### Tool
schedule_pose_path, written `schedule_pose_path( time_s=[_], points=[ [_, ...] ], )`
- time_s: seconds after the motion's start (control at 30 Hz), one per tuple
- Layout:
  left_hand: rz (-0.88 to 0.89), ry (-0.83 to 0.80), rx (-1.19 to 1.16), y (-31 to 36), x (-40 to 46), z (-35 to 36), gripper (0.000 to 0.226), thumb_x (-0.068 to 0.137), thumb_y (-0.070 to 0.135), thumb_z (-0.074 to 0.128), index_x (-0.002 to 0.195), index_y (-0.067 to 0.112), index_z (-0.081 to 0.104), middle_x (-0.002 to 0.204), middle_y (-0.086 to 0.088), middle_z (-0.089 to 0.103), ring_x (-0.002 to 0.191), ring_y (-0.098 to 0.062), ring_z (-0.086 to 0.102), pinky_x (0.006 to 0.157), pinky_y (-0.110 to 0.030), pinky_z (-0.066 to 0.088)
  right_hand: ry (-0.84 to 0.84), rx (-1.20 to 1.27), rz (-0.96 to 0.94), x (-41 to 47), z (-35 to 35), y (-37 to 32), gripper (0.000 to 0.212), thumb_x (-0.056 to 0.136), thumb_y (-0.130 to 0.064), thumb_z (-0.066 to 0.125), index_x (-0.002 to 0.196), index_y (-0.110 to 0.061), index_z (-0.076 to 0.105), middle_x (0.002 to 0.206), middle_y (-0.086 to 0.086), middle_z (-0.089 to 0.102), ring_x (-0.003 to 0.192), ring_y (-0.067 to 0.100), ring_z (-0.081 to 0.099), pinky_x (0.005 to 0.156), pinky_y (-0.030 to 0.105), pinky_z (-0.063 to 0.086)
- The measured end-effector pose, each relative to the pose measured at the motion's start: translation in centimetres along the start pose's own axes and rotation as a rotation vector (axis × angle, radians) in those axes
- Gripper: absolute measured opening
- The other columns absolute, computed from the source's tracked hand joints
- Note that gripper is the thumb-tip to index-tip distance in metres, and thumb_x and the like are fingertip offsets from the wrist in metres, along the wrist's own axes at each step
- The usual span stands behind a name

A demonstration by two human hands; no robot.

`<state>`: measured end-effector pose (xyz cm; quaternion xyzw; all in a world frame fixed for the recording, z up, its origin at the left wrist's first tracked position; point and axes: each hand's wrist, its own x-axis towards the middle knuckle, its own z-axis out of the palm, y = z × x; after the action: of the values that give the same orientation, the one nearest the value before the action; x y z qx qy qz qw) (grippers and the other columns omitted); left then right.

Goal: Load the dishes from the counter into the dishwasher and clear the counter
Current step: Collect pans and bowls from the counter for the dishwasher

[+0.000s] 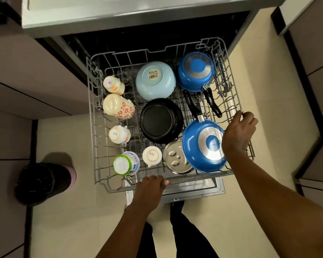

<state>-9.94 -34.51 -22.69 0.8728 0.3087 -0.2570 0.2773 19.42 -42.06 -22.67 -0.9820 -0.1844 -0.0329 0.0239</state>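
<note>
My left hand (153, 183) curls its fingers on the rack (93, 146) front, low middle. My right hand (239, 131) pinches the right rim. If I push fast, the blue pan (194, 146) beside it may tip.

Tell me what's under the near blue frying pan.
The blue frying pan overlaps the rim of a steel lid on its left. Whatever lies directly beneath the pan is covered.

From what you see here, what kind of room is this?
Most likely a home kitchen: a pulled-out dishwasher rack holds upturned cups, a light blue bowl and blue pans, under a countertop edge, with cabinets beside.
</note>
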Motion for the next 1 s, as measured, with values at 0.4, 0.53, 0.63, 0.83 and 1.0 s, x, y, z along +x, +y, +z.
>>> schedule_pose_path(
  time_s=[0.4, 0.53, 0.63, 0.83, 1.0],
  points=[
    [0.089, 0.072, -0.265, 1.2, 1.0, 0.0, 0.029, 0.1, 0.018, 0.043, 0.125, 0.019, 0.059, 0.122, -0.002, 0.06, 0.112, -0.021, 0.052, 0.092, -0.033, 0.043, 0.017, 0.033, 0.05, -0.3, 1.1, -0.6, 0.048, 0.079, 0.011, 0.06, 0.124, 0.0, 0.046, 0.113, 0.02, 0.05, 0.096, 0.031, 0.046, 0.075, 0.037, 0.043],
    [0.079, 0.05, -0.274, 1.0, 1.0, 0.1, 0.026, 0.101, 0.018, 0.043, 0.119, 0.019, 0.061, 0.117, -0.002, 0.062, 0.109, -0.022, 0.053, 0.092, -0.036, 0.044, 0.001, 0.113, -0.035, -0.7, 0.7, -1.0, 0.045, 0.077, 0.013, 0.062, 0.118, 0.0, 0.052, 0.108, 0.021, 0.054, 0.092, 0.031, 0.049, 0.072, 0.038, 0.047],
    [0.078, 0.032, -0.284, 0.8, 1.1, 0.0, 0.024, 0.1, 0.018, 0.044, 0.116, 0.018, 0.062, 0.115, -0.002, 0.062, 0.108, -0.022, 0.054, 0.09, -0.037, 0.045, -0.051, 0.147, -0.134, -2.1, 1.1, -1.6, 0.048, 0.077, 0.011, 0.065, 0.121, -0.001, 0.051, 0.109, 0.019, 0.054, 0.092, 0.029, 0.051, 0.07, 0.038, 0.05],
    [0.064, 0.034, -0.285, 0.9, 0.9, -0.1, 0.023, 0.098, 0.013, 0.045, 0.112, 0.018, 0.062, 0.113, -0.003, 0.063, 0.105, -0.023, 0.055, 0.088, -0.037, 0.047, -0.083, 0.229, -0.162, -3.1, 0.6, -1.3, 0.056, 0.082, 0.007, 0.06, 0.135, 0.0, 0.043, 0.118, 0.021, 0.051, 0.103, 0.034, 0.05, 0.081, 0.042, 0.05],
    [0.091, 0.147, -0.255, 1.0, 0.1, -0.9, 0.026, 0.096, 0.014, 0.05, 0.119, 0.016, 0.061, 0.12, -0.003, 0.062, 0.111, -0.023, 0.055, 0.091, -0.037, 0.046, 0.061, 0.162, -0.211, -5.2, 0.1, -1.8, 0.039, 0.087, 0.005, 0.053, 0.126, 0.001, 0.05, 0.118, 0.023, 0.054, 0.1, 0.032, 0.053, 0.08, 0.039, 0.051]
  ],
)
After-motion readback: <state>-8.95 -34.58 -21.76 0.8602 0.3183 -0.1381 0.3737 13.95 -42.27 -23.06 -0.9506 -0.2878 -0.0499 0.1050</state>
